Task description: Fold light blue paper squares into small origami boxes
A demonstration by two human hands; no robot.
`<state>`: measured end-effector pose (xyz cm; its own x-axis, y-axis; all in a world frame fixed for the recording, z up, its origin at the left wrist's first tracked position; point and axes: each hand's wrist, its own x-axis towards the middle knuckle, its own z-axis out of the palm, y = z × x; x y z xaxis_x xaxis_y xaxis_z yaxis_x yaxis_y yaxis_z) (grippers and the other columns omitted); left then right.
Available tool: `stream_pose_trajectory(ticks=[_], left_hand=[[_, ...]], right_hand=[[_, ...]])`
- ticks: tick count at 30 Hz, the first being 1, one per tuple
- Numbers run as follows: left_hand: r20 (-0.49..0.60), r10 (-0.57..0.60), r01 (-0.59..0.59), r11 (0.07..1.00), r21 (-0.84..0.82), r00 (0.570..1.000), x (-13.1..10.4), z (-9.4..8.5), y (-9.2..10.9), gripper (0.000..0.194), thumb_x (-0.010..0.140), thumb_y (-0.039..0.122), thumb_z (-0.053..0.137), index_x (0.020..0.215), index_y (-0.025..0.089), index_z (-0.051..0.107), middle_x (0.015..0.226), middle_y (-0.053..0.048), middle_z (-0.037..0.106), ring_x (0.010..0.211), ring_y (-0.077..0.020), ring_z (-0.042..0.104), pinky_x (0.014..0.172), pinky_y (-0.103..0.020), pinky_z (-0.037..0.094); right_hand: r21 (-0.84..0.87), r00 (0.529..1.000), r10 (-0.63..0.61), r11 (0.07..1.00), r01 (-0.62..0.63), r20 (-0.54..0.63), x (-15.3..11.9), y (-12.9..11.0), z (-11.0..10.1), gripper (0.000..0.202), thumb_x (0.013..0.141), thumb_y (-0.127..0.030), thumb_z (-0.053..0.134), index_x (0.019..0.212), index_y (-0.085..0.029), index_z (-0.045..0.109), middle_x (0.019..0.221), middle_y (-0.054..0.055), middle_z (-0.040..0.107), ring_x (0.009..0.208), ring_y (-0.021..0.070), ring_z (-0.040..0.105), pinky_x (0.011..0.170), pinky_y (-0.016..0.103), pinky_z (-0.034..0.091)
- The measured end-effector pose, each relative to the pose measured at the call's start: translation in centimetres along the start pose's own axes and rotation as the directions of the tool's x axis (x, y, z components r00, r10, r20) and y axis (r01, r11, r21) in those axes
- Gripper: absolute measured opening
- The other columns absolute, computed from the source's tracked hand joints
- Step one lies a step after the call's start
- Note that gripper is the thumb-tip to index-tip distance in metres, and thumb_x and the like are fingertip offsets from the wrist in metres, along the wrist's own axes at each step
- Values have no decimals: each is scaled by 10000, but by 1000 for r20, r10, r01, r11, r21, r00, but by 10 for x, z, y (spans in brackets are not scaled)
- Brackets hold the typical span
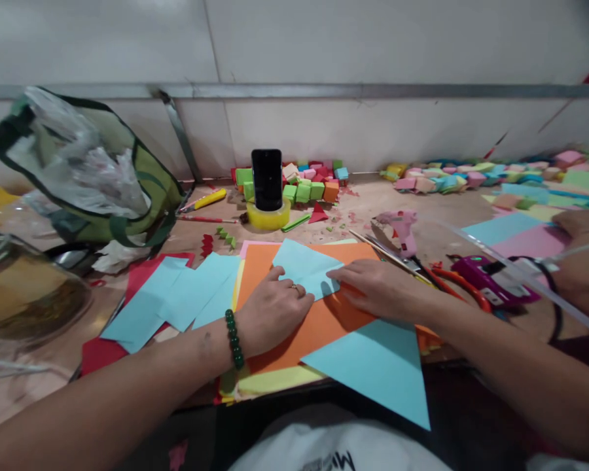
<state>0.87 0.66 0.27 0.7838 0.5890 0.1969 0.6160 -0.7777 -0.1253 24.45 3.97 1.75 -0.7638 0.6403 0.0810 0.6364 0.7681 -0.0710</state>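
Head view | orange stack (314, 340) reaches table (363, 196) edge, tools close at right | blue sheet (302, 268) atop stack, under both hands | left hand (277, 304) flattened, pressing; right hand (368, 288) pinching its edge

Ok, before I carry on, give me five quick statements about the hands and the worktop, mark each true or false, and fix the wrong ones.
1. The left hand and right hand both touch the small light-blue sheet. True.
2. The bead bracelet is on the right wrist. False: the green bead bracelet is on the left wrist.
3. The black phone stands upright at the yellow tape roll. True.
4. The glue gun is to the left of the phone. False: the pink glue gun is to its right.
5. An orange sheet lies beneath the small light-blue sheet. True.
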Motion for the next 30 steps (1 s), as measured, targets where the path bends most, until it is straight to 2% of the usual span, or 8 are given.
stream_pose_trajectory(ticks=[3,8,14,17,21,23,27,30], left_hand=[[40,4,-5,1000,28,999,-2,-1,-5,225,898,75,378,862,135,592,710,-63,611,642,-180,576,771,-389,426],[85,-120,124,991,-44,989,-8,0,-21,196,843,68,408,776,156,570,767,-59,591,599,-159,550,519,-272,392],[57,-94,99,991,-87,994,-9,-3,-35,125,796,109,455,759,171,557,738,-46,601,685,-183,554,624,-311,393],[27,-63,64,997,-43,998,-8,-4,-33,78,762,132,493,787,168,558,750,-58,616,744,-205,558,699,-349,377],[19,-40,40,999,-8,999,-7,-4,-31,101,800,156,479,746,166,563,740,-71,627,773,-220,561,684,-357,349],[32,-67,68,997,-34,997,-8,-5,-33,118,815,158,473,749,165,571,728,-68,634,751,-211,564,682,-354,350],[80,-86,92,994,-67,993,-9,-7,-37,136,802,110,472,741,164,580,743,-60,647,731,-190,568,709,-345,368],[83,-57,59,998,-34,995,-10,-11,-32,137,777,87,481,719,159,584,814,-81,654,812,-219,567,747,-367,381]], right_hand=[[-75,999,-29,997,31,25,6,-2,0,256,837,-142,505,1056,-147,639,849,119,687,805,236,633,733,345,464],[-73,988,-151,986,149,-17,8,0,0,344,794,-42,473,1090,-143,617,1132,151,633,1052,256,561,885,400,441],[26,994,-78,997,77,78,-1,-12,-1,621,668,0,457,1259,-177,535,1273,114,577,1121,250,538,926,390,432],[7,994,-33,999,33,100,-1,-18,-3,566,721,-90,512,1281,-168,514,1214,129,608,1042,264,572,866,382,443],[-33,994,-23,999,26,103,4,-23,-6,488,798,-418,586,1217,-170,556,1039,136,664,908,276,579,758,374,445],[-55,997,-35,998,39,69,6,-23,-6,500,792,-499,587,1167,-168,585,965,133,671,873,273,564,735,373,439],[-81,994,-109,991,108,-5,6,-19,-1,223,858,-184,501,1021,-145,648,915,120,676,848,235,550,743,349,442],[-49,974,-226,973,225,-14,4,-17,4,276,845,-50,426,928,-147,671,932,115,681,875,219,558,769,337,453]])
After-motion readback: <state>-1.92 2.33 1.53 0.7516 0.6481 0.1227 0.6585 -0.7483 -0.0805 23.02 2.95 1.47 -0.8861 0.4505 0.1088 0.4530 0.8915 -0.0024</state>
